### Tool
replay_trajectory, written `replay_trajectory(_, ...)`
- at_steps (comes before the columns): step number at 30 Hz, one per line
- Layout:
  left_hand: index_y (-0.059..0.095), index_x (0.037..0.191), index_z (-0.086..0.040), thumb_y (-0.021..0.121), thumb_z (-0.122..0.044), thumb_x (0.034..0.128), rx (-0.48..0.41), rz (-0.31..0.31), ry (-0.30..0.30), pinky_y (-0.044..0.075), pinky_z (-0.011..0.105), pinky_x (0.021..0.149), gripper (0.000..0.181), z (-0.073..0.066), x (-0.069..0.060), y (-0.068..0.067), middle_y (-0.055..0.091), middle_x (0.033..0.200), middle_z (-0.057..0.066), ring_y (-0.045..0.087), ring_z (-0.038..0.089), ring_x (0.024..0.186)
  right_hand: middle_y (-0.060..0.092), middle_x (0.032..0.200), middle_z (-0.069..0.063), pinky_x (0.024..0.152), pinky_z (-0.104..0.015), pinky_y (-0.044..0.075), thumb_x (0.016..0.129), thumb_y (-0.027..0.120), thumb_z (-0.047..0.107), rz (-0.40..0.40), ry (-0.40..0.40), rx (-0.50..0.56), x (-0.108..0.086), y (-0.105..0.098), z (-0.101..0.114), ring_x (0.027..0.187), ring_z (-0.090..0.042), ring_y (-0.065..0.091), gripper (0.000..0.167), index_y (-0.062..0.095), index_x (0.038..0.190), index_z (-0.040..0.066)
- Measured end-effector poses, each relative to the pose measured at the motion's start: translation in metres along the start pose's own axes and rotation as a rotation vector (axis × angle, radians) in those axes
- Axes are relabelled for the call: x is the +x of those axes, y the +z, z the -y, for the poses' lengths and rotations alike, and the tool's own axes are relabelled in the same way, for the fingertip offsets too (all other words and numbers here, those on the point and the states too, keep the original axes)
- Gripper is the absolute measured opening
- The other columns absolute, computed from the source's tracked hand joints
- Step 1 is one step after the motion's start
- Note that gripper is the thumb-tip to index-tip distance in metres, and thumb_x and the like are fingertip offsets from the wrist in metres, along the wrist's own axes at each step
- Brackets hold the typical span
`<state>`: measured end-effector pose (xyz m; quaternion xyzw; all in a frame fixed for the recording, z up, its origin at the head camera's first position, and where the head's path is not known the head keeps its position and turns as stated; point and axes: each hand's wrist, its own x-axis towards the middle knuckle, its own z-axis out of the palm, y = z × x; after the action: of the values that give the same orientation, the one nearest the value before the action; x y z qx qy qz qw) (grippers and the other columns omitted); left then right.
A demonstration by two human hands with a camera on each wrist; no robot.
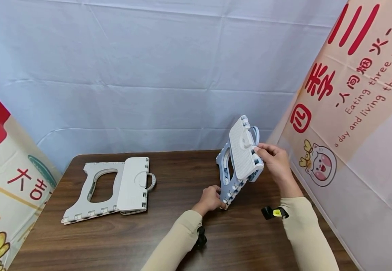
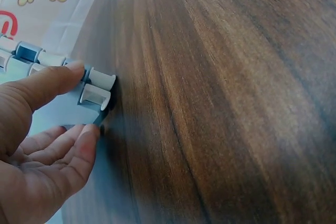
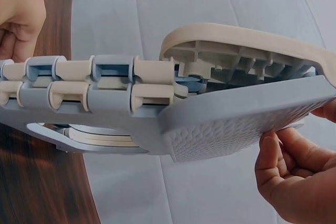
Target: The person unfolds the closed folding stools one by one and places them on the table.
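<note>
"That blue-and-white stool (image 1: 239,160) looks like matt plastic, its panel (image 3: 215,136) rough-textured."
"So does the white stool (image 1: 131,192) near the left edge of the smooth, wood-grained tabletop (image 1: 114,244). The backdrop (image 1: 148,71) is creased cloth."

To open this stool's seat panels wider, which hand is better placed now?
Probably the right hand: it grips the seat panels at their handle side, and a gap shows between them. The left hand pinches a corner of the leg frame, so it seems better suited to steadying.
</note>
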<state>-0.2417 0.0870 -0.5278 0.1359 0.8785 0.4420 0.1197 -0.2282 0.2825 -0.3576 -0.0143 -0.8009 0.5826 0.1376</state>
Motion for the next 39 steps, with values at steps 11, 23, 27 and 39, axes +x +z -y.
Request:
replay_trajectory(11,0.063,0.101,-0.005,0.087,-0.011,0.0580,-0.028,0.006,-0.026,0.047,0.024,0.065,0.050,0.001,-0.003,-0.003,0.066,0.075,-0.002,0.058,0.012,0.073,0.058,0.086,0.005,0.062,-0.019,0.047,0.090,0.061,0.019,0.027,-0.024,0.080,0.003,0.014,0.003,0.075,-0.007,0.054,0.041,0.057,0.115,-0.012)
replay_trajectory(23,0.064,0.103,-0.002,0.089,-0.012,0.0566,-0.058,0.018,-0.026,0.048,0.024,0.067,0.054,0.006,0.000,-0.004,0.067,0.075,-0.002,0.059,0.011,0.074,0.056,0.096,-0.010,0.061,-0.019,0.046,0.090,0.061,0.020,0.019,-0.046,0.014,0.003,0.034,0.008,0.078,-0.011,0.051,0.038,0.059,0.116,-0.008)
replay_trajectory(27,0.064,0.104,-0.001,0.089,-0.013,0.0571,-0.057,0.031,-0.025,0.048,0.024,0.066,0.054,0.007,0.000,-0.003,0.066,0.076,-0.002,0.059,0.012,0.075,0.056,0.099,-0.014,0.062,-0.019,0.045,0.090,0.061,0.019,0.021,-0.038,-0.007,0.003,0.038,0.009,0.079,-0.012,0.050,0.037,0.059,0.116,-0.007)
replay_trajectory(39,0.064,0.106,0.001,0.089,-0.013,0.0586,-0.059,0.029,-0.021,0.049,0.025,0.066,0.055,0.004,-0.001,-0.003,0.066,0.079,0.000,0.059,0.013,0.075,0.058,0.092,-0.021,0.056,-0.017,0.044,0.090,0.058,0.008,-0.017,-0.091,-0.032,-0.018,0.050,0.048,0.069,-0.007,0.051,0.029,0.059,0.110,-0.014)
